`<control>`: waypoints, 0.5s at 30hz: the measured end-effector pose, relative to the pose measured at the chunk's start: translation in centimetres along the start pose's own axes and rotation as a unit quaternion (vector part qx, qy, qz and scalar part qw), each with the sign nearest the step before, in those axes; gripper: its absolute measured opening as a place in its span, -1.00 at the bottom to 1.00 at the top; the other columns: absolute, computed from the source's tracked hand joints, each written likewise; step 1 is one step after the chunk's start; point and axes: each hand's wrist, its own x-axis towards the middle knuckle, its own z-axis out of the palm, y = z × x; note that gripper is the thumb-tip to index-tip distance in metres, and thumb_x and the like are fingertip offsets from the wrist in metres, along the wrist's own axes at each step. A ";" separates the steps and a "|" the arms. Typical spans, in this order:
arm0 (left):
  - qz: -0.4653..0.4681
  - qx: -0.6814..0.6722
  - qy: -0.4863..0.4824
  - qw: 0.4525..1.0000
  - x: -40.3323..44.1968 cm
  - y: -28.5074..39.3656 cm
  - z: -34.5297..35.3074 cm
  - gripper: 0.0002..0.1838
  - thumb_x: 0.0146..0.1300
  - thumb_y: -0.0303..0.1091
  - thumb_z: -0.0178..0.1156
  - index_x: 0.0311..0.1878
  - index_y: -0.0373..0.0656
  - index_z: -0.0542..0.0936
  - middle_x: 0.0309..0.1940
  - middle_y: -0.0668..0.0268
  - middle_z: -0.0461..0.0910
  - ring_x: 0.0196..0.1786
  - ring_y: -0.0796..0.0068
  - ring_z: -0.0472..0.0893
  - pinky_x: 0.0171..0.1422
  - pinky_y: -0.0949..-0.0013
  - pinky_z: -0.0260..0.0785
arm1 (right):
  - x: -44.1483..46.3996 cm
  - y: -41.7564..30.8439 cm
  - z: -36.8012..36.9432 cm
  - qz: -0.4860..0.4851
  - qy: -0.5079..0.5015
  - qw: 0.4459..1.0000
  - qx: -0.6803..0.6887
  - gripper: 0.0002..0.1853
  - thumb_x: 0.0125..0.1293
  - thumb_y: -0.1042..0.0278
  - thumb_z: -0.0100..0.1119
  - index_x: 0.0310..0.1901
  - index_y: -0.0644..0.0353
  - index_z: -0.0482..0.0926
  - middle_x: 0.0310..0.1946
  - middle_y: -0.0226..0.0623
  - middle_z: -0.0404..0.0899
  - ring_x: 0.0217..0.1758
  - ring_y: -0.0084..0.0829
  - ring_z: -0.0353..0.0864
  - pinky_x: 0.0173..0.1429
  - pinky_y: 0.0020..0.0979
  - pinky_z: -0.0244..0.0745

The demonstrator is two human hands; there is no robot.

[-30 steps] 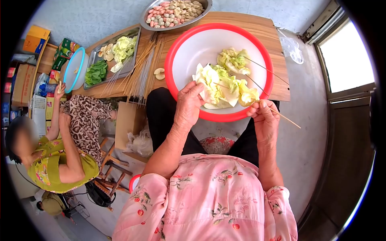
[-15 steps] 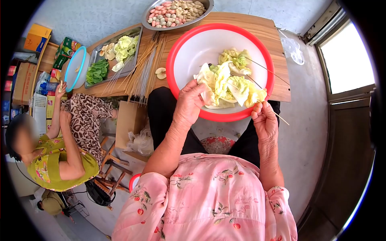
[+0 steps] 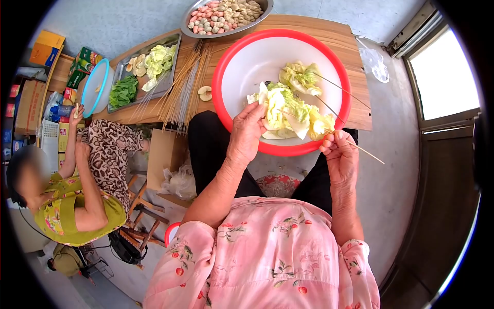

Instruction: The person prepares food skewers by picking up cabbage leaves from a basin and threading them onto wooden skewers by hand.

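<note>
Over the near side of a white basin with a red rim (image 3: 220, 77), my two hands hold pale yellow-green cabbage leaves (image 3: 288, 110) threaded on a thin bamboo skewer (image 3: 368, 153). My left hand (image 3: 247, 135) pinches the edge of a leaf at the left end of the bunch. Fingers of my right hand (image 3: 337, 153) are closed on the skewer beside the rightmost leaf, and the bare stick juts out past them to the lower right. Behind the bunch, skewered cabbage (image 3: 300, 78) lies in the basin, with sticks reaching over its right rim.
Loose skewers (image 3: 188, 85) lie left of the basin, near a cut round slice (image 3: 205, 93). A metal tray (image 3: 121, 77) holds leafy greens and cabbage. A steel bowl (image 3: 226, 33) of pink and pale pieces stands behind. At left, another person (image 3: 82, 206) sits holding something small.
My right hand has shifted slightly right, and more bare skewer shows beyond it. The leaf at my left hand has changed angle, and that hand is turned a little inward.
</note>
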 end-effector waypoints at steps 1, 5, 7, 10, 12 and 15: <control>0.000 0.000 0.000 1.000 0.1 -0.2 0.1 -0.62 0.29 -0.32 0.08 0.10 -0.32 0.42 0.00 0.16 0.52 0.04 0.36 0.54 0.16 0.23 0.37 | -0.2 0.2 0.3 -0.013 0.005 1.000 -0.021 -0.87 0.31 0.41 0.06 -0.27 0.31 0.50 -0.44 -0.23 0.58 -0.45 -0.42 0.60 -0.30 -0.39 0.61; 0.018 -0.003 -0.005 1.000 -0.2 -0.3 0.7 -0.60 0.29 -0.26 0.12 0.11 -0.27 0.43 -0.07 0.25 0.54 -0.06 0.45 0.58 0.06 0.33 0.45 | -0.6 0.3 1.2 -0.037 0.008 0.998 -0.055 -0.89 0.31 0.42 0.07 -0.27 0.29 0.50 -0.44 -0.23 0.59 -0.45 -0.42 0.61 -0.31 -0.39 0.61; 0.027 0.019 -0.010 0.999 -0.3 -0.3 0.9 -0.60 0.28 -0.26 0.13 0.12 -0.27 0.43 -0.06 0.26 0.54 -0.06 0.45 0.57 0.06 0.33 0.45 | -0.7 0.3 1.4 -0.045 0.005 0.997 -0.063 -0.89 0.31 0.42 0.07 -0.27 0.28 0.50 -0.44 -0.23 0.59 -0.45 -0.42 0.61 -0.31 -0.39 0.61; 0.032 0.050 -0.024 0.998 -0.1 -0.5 0.7 -0.62 0.27 -0.28 0.14 0.10 -0.26 0.44 -0.06 0.28 0.54 -0.04 0.46 0.57 0.05 0.33 0.46 | -0.8 0.3 1.6 -0.059 0.003 0.995 -0.083 -0.91 0.31 0.43 0.08 -0.28 0.27 0.50 -0.44 -0.22 0.60 -0.46 -0.43 0.62 -0.32 -0.39 0.61; 0.041 0.049 0.005 0.998 0.2 -0.6 0.5 -0.65 0.26 -0.33 0.13 0.08 -0.25 0.45 -0.06 0.28 0.54 -0.04 0.46 0.56 0.01 0.35 0.47 | -0.9 0.3 1.9 -0.070 0.000 0.993 -0.091 -0.91 0.30 0.43 0.09 -0.29 0.27 0.50 -0.44 -0.22 0.61 -0.46 -0.43 0.62 -0.32 -0.39 0.61; 0.038 -0.068 0.020 0.997 0.4 -0.2 0.8 -0.70 0.26 -0.38 0.11 0.04 -0.23 0.47 -0.06 0.27 0.54 -0.05 0.44 0.56 0.00 0.33 0.47 | -1.2 0.3 2.1 -0.095 -0.002 0.989 -0.114 -0.91 0.30 0.43 0.11 -0.29 0.27 0.50 -0.44 -0.22 0.61 -0.46 -0.43 0.62 -0.32 -0.40 0.60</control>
